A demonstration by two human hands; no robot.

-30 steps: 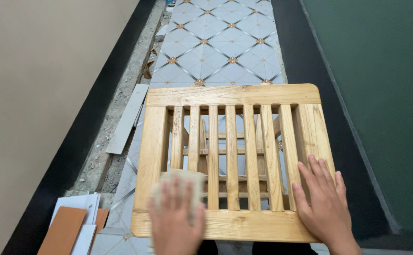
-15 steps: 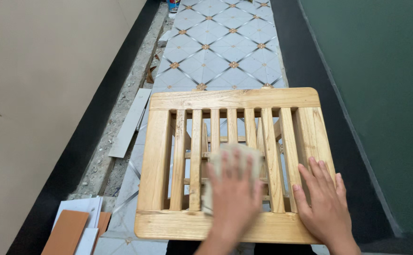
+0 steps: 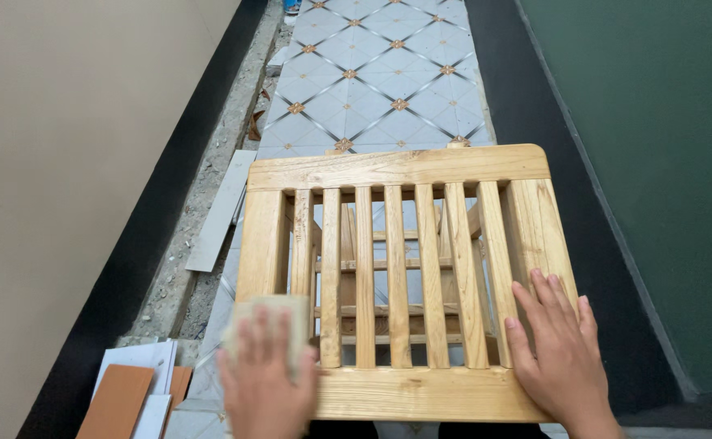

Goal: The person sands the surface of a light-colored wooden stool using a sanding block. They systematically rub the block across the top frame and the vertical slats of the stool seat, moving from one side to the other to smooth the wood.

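Observation:
A light wooden slatted stool top (image 3: 396, 171) fills the middle of the head view, with lower rungs visible between its slats. My left hand (image 3: 265, 375) presses a pale sanding pad (image 3: 278, 313) flat on the near left corner of the frame; the hand is motion-blurred. My right hand (image 3: 557, 351) lies flat, fingers spread, on the near right side of the frame, holding nothing.
Patterned blue-grey floor tiles (image 3: 372, 73) run ahead under the stool. A beige wall (image 3: 63, 162) with black skirting is on the left, a green wall (image 3: 657, 162) on the right. A loose grey strip (image 3: 222, 211) and stacked tile pieces (image 3: 128, 394) lie at left.
My left hand with the pad slid from the near left to the middle slats, then back to the near left corner. My right hand stayed put.

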